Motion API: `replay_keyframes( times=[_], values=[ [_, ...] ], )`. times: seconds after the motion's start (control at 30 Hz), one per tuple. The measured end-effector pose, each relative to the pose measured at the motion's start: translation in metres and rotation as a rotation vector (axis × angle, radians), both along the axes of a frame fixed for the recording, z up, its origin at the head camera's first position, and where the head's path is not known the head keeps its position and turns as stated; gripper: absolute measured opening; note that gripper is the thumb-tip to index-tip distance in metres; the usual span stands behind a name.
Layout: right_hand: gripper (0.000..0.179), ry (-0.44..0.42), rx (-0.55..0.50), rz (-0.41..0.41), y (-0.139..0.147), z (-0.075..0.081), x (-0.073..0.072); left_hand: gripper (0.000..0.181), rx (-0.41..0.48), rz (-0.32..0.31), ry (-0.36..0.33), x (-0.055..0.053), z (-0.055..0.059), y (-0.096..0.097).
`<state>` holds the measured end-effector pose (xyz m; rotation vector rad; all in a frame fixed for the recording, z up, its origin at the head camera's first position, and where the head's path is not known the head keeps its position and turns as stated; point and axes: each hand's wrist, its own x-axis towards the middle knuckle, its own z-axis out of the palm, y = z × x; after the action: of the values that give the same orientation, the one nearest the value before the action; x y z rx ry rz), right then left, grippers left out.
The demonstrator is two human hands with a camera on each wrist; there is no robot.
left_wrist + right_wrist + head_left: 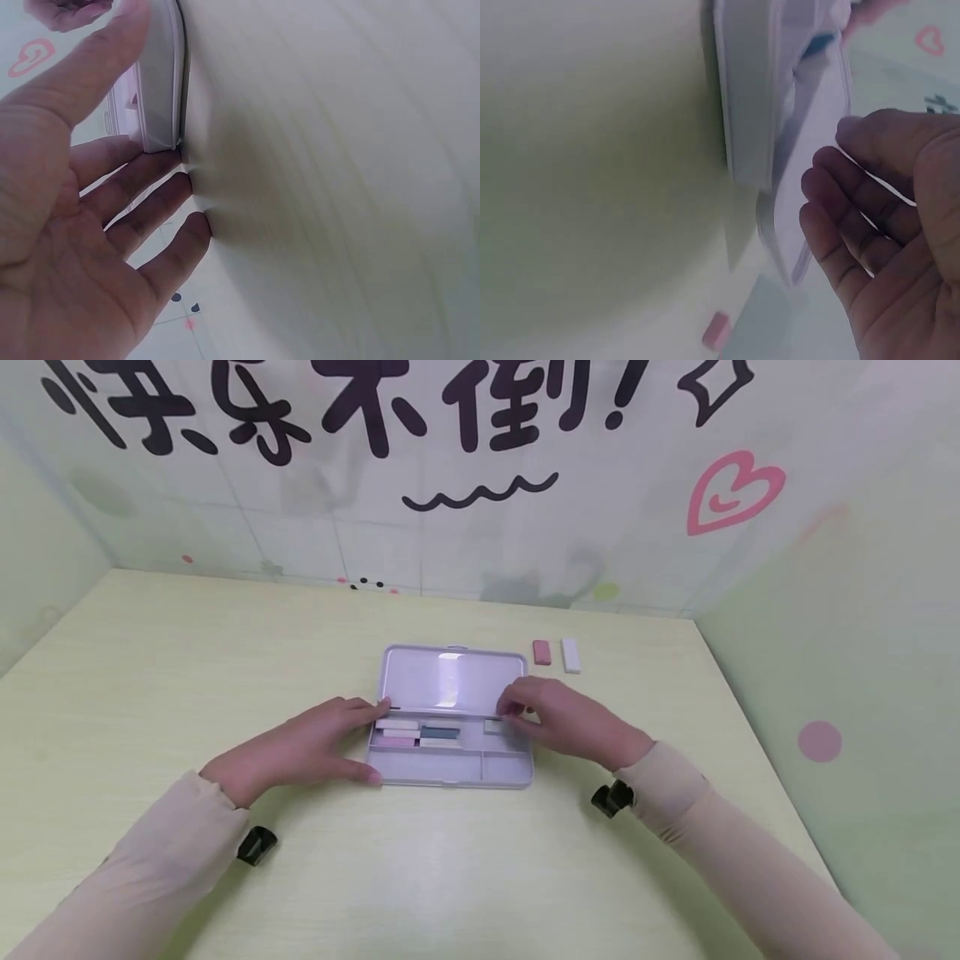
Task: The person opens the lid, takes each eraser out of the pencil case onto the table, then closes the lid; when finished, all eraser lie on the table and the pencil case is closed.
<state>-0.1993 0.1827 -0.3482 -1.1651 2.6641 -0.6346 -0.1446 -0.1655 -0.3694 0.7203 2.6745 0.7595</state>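
An opened pencil case (429, 767), pale lilac, lies on the table with its lid tipped back. In its upper compartment are several small eraser-like blocks, among them a pink block (395, 742) and a teal block (440, 733). Thumb and fingers of my left hand (311, 749) span the case's left end; in the left wrist view the fingers are nearly straight, touching its corner and the table. Above the case's right end, my right hand (558, 714) has its fingertips beside a pale block (492, 726). In the right wrist view nothing shows between its loosely bent fingers.
Behind the case to the right, a pink eraser (542, 652) and a white eraser (571, 656) lie on the pale wooden table (225, 643). Printed wall panels (637, 560) stand along the back and both sides.
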Motion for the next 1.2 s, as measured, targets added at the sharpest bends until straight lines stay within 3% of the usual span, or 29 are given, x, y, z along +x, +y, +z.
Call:
replay_keyframes(
  times=[0.23,0.4,0.6,0.8,1.2],
  values=[
    [0.018,0.126,0.147,-0.020,-0.013,-0.004,0.022,0.099,-0.003,0.003,0.001,0.000,0.000,-0.001],
    [0.026,0.147,0.183,-0.015,-0.017,-0.001,0.027,0.099,-0.011,0.007,0.006,0.000,0.001,-0.001],
    [0.032,0.100,0.231,0.073,-0.015,0.000,0.026,0.099,-0.002,0.003,0.002,0.000,0.000,0.000],
    [0.039,0.020,0.203,0.131,-0.011,-0.001,0.019,0.101,0.006,0.004,-0.010,0.001,0.001,0.001],
    [0.036,-0.044,0.211,0.149,-0.011,0.004,0.010,0.101,0.006,0.001,-0.005,0.001,0.002,0.002]
  ],
)
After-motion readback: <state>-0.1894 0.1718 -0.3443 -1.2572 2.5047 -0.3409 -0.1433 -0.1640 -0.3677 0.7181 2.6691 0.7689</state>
